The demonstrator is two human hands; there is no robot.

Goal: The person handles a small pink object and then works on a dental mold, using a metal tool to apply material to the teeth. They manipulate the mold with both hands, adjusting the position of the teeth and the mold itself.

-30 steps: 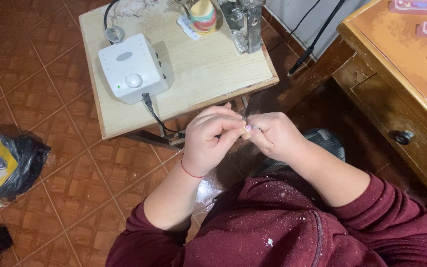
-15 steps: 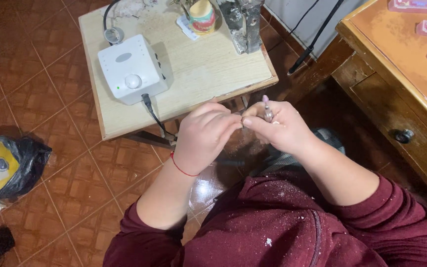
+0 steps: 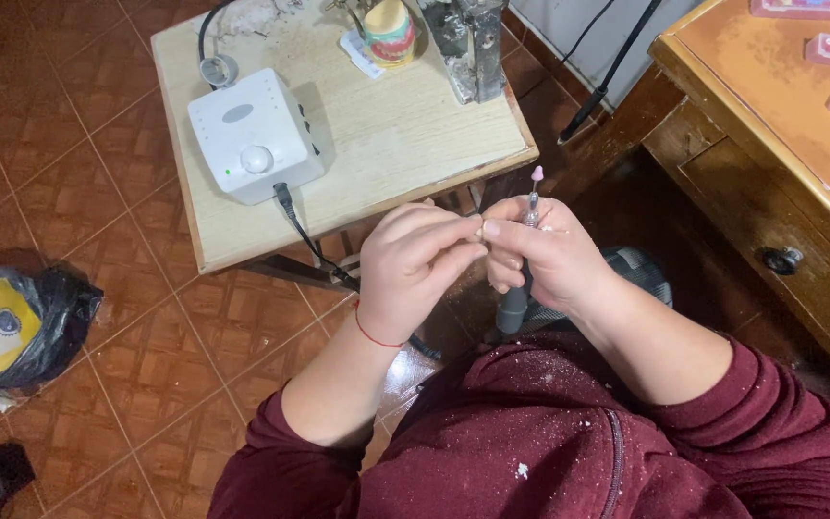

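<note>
Now, right hand (image 3: pixel 545 255) clenched around a grey rotary handpiece (image 3: pixel 516 298), left hand (image 3: pixel 415 269) pinching something too small to tell.

Small wooden table (image 3: pixel 405 144) with white control box (image 3: pixel 254 135) (black cable attached), jar (image 3: pixel 389 31).

The right hand (image 3: pixel 549 255) grips a grey rotary tool (image 3: pixel 521 279) upright, its pink tip (image 3: pixel 537 174) just beside the small table (image 3: pixel 405 144) edge. The left hand (image 3: pixel 415 269) touches the right hand's fingertips. A white box (image 3: pixel 255 135) stands on the table.
</note>
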